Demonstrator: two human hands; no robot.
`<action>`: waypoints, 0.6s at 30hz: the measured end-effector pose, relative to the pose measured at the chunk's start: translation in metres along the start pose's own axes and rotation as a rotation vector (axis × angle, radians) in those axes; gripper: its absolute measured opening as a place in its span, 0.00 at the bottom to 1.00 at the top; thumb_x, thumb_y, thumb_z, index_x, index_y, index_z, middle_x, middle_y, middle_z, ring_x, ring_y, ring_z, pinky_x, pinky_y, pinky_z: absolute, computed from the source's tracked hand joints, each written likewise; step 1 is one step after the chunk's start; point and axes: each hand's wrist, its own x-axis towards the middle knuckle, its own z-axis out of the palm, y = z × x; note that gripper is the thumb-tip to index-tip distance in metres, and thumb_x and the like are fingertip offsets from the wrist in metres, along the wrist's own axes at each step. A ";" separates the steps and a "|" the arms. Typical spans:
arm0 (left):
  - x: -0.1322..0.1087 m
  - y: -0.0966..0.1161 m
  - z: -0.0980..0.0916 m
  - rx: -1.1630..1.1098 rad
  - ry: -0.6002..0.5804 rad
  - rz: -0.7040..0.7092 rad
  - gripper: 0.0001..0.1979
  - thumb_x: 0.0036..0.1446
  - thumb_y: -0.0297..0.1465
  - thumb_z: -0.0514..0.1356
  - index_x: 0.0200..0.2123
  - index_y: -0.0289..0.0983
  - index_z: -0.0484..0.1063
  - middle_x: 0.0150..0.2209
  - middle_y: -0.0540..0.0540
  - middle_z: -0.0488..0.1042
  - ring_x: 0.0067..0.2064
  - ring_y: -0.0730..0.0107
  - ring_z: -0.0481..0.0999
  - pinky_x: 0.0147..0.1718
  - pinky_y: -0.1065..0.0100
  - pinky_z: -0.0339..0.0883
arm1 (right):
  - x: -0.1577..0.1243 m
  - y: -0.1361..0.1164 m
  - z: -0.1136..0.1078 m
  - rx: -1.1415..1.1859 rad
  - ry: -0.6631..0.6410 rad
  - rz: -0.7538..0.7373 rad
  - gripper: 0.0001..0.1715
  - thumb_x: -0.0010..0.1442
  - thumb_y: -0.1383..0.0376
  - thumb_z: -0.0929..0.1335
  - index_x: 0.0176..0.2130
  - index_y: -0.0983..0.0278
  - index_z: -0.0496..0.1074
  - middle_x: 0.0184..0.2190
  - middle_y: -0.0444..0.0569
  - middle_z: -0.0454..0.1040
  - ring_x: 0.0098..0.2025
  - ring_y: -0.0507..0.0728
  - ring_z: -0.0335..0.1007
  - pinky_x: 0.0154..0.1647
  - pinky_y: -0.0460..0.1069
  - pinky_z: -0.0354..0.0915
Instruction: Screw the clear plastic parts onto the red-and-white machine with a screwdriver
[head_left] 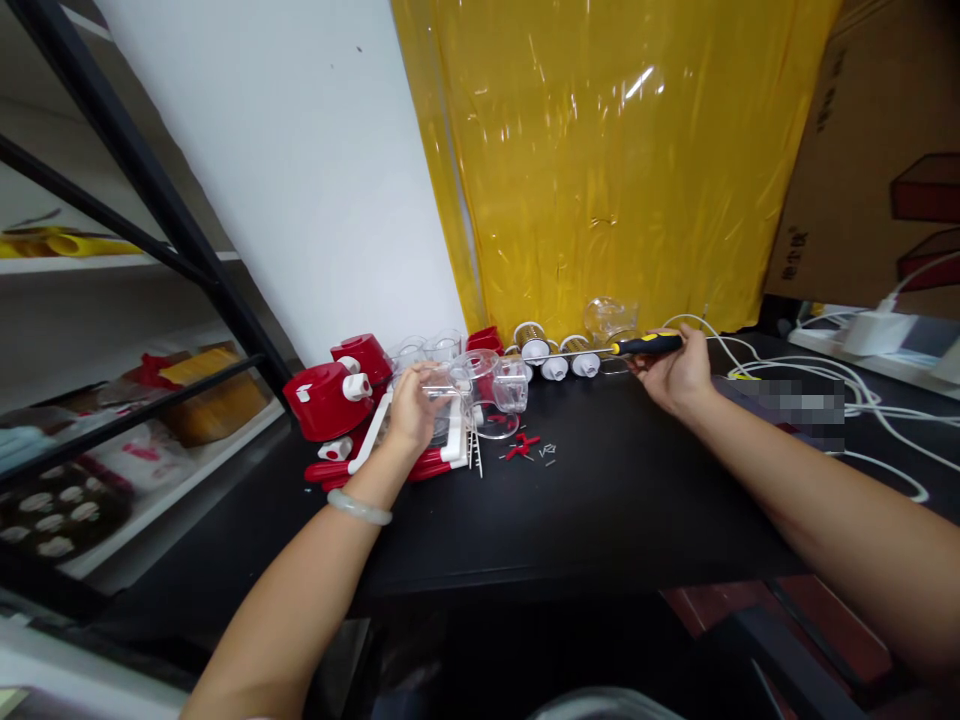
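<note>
While the left hand grips a clear plastic part over the tabletop, the right hand grasps a screwdriver.

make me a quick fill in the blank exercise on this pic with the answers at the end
1. The right hand grips a tool with a slim metal shaft and a black-and-yellow handle: a ____.
2. The hand with a bangle at its wrist, holding a clear plastic part, is the ____ one.
3. The tabletop is ____ in colour.
4. The shiny sheet behind it is ____ in colour.

Missing words: screwdriver; left; black; yellow.
</note>
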 end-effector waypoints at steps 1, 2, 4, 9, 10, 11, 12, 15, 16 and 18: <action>0.000 0.000 0.000 -0.003 0.002 0.000 0.14 0.53 0.40 0.77 0.41 0.45 0.80 0.44 0.46 0.85 0.49 0.52 0.87 0.45 0.60 0.82 | 0.000 0.000 0.001 -0.027 0.041 0.010 0.29 0.81 0.40 0.77 0.38 0.53 0.67 0.26 0.41 0.68 0.23 0.56 0.60 0.23 0.53 0.65; -0.001 0.001 0.001 -0.005 0.004 0.000 0.14 0.53 0.39 0.77 0.41 0.45 0.81 0.43 0.46 0.85 0.49 0.52 0.87 0.45 0.60 0.83 | 0.000 0.001 0.002 -0.058 0.088 0.022 0.29 0.81 0.40 0.78 0.39 0.52 0.67 0.24 0.40 0.64 0.22 0.56 0.57 0.23 0.53 0.64; -0.001 0.001 0.001 -0.008 0.002 -0.004 0.14 0.53 0.39 0.76 0.41 0.44 0.81 0.43 0.46 0.86 0.48 0.53 0.86 0.45 0.59 0.83 | 0.000 0.001 0.004 -0.098 0.129 0.031 0.27 0.81 0.46 0.79 0.39 0.51 0.66 0.23 0.37 0.57 0.21 0.55 0.51 0.23 0.53 0.65; -0.001 0.002 0.000 -0.001 -0.011 -0.004 0.13 0.53 0.39 0.76 0.41 0.44 0.82 0.43 0.46 0.86 0.48 0.54 0.87 0.44 0.60 0.85 | 0.002 0.000 0.007 -0.028 0.091 0.042 0.22 0.79 0.59 0.77 0.38 0.51 0.65 0.24 0.40 0.61 0.23 0.56 0.53 0.23 0.53 0.67; 0.000 0.002 -0.001 0.001 -0.013 -0.001 0.14 0.53 0.39 0.76 0.41 0.44 0.82 0.43 0.46 0.85 0.48 0.54 0.87 0.44 0.60 0.85 | 0.002 -0.002 0.008 -0.003 0.102 0.053 0.20 0.79 0.59 0.76 0.38 0.52 0.65 0.26 0.42 0.64 0.23 0.57 0.56 0.23 0.53 0.67; 0.000 0.002 -0.001 0.002 -0.015 0.003 0.14 0.54 0.40 0.76 0.41 0.44 0.81 0.43 0.46 0.85 0.48 0.54 0.87 0.44 0.60 0.85 | 0.002 -0.003 0.009 0.017 0.115 0.067 0.19 0.79 0.60 0.75 0.38 0.52 0.66 0.27 0.43 0.67 0.24 0.57 0.59 0.22 0.52 0.68; 0.001 0.002 -0.002 0.003 -0.018 0.006 0.14 0.54 0.40 0.77 0.41 0.44 0.81 0.44 0.47 0.85 0.48 0.53 0.88 0.44 0.60 0.85 | 0.001 -0.004 0.009 0.030 0.128 0.081 0.18 0.80 0.60 0.74 0.37 0.52 0.66 0.28 0.45 0.70 0.25 0.57 0.61 0.23 0.52 0.68; 0.001 0.001 -0.003 0.011 -0.027 0.012 0.15 0.54 0.40 0.77 0.42 0.44 0.80 0.44 0.47 0.84 0.48 0.54 0.88 0.45 0.58 0.86 | -0.002 -0.007 0.011 0.044 0.135 0.104 0.17 0.83 0.59 0.70 0.38 0.54 0.69 0.30 0.47 0.73 0.26 0.56 0.66 0.25 0.50 0.72; 0.001 0.001 -0.002 0.014 -0.030 0.011 0.15 0.54 0.40 0.77 0.42 0.44 0.80 0.43 0.47 0.84 0.47 0.54 0.88 0.45 0.59 0.86 | -0.003 -0.007 0.012 0.041 0.137 0.096 0.19 0.86 0.58 0.68 0.38 0.55 0.69 0.30 0.46 0.73 0.26 0.55 0.65 0.25 0.49 0.72; 0.000 0.001 -0.001 0.017 -0.029 0.002 0.15 0.53 0.40 0.77 0.41 0.44 0.80 0.42 0.47 0.85 0.45 0.55 0.87 0.43 0.60 0.85 | -0.004 -0.007 0.012 0.015 0.145 0.066 0.23 0.89 0.52 0.68 0.38 0.54 0.67 0.27 0.43 0.68 0.24 0.53 0.59 0.23 0.47 0.68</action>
